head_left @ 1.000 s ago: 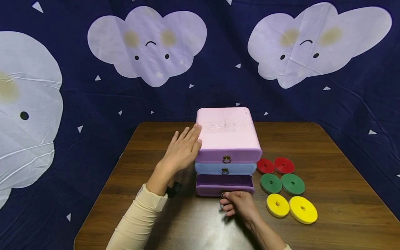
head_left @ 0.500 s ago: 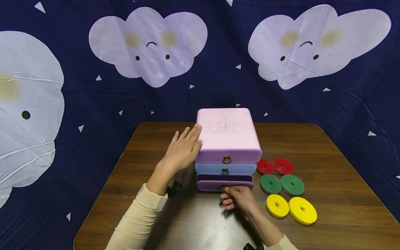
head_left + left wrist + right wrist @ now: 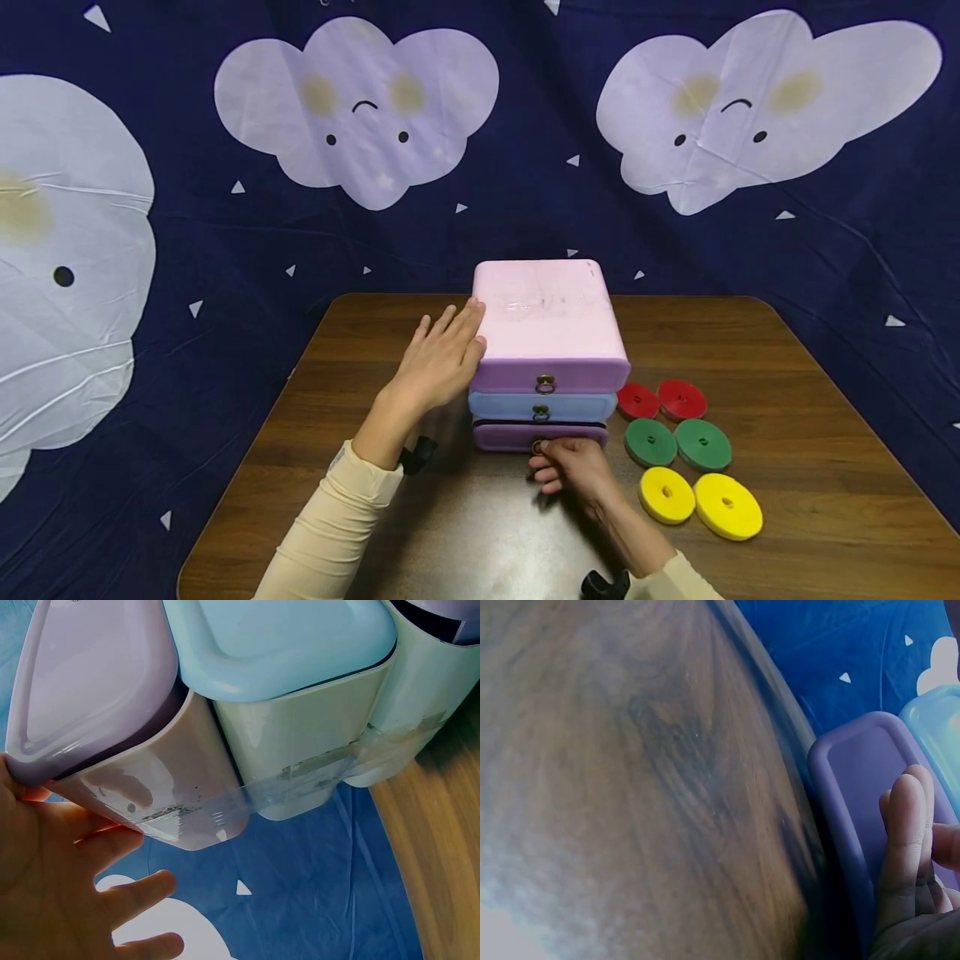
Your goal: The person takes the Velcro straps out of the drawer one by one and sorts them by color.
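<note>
A small three-tier drawer cabinet point(image 3: 547, 312) with a pink top stands on the table, its upper drawer purple and its middle drawer point(image 3: 498, 407) blue. Its purple bottom drawer point(image 3: 498, 438) stands out slightly, leaving a thin dark gap above its front. My right hand point(image 3: 583, 473) pinches this drawer's ring pull point(image 3: 537, 447) between thumb and forefinger. Straight fingers of my left hand point(image 3: 437, 358) rest against the cabinet's upper left side; the left wrist view shows that hand point(image 3: 67, 862) touching the top tier. In the right wrist view the fingers point(image 3: 905, 825) partly cover the purple drawer front point(image 3: 859, 761).
Right of the cabinet lie pairs of flat rolls: red point(image 3: 682, 400), green point(image 3: 702, 443) and yellow point(image 3: 727, 506), each with a centre hole. Clear tape point(image 3: 292, 776) runs across the cabinet's tiers. A dark blue cloud-print curtain point(image 3: 540, 225) hangs behind the wooden table point(image 3: 360, 333).
The bottom drawer has slid back into the cabinet from well out to almost closed, with my right hand moving forward on its ring. My left hand has stayed in place.
</note>
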Action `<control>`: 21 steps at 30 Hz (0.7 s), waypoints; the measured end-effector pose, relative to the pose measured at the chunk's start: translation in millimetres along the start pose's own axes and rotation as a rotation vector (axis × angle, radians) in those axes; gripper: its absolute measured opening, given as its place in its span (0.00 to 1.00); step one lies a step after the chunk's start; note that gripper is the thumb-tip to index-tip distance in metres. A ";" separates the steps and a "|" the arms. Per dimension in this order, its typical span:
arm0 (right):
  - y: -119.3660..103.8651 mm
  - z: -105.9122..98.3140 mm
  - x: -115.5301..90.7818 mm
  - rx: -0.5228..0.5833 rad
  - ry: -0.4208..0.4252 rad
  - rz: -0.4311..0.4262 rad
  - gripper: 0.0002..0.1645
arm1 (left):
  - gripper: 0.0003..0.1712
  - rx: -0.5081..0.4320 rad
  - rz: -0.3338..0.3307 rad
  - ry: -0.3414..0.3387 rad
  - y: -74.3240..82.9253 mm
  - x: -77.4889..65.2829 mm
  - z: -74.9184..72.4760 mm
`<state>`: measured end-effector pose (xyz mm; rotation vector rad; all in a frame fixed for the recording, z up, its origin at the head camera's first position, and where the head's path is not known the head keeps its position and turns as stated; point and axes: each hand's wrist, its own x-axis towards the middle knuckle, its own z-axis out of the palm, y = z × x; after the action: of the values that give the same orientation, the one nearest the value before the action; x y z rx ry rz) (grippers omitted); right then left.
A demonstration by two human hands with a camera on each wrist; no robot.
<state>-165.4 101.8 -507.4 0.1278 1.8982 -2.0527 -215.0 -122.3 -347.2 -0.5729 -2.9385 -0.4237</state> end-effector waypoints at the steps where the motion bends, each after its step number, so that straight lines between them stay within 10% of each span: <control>1: -0.1 0.0 0.7 -0.002 0.003 -0.001 0.20 | 0.32 -0.002 0.000 0.001 -0.1 0.1 0.1; 21: -2.6 1.1 10.9 -0.010 0.038 -0.009 0.20 | 0.32 0.000 0.000 -0.006 0.9 -0.5 -1.6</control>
<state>-176.2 98.8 -508.0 0.1578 1.9346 -2.0609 -214.1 -122.1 -345.5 -0.5748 -2.9439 -0.4232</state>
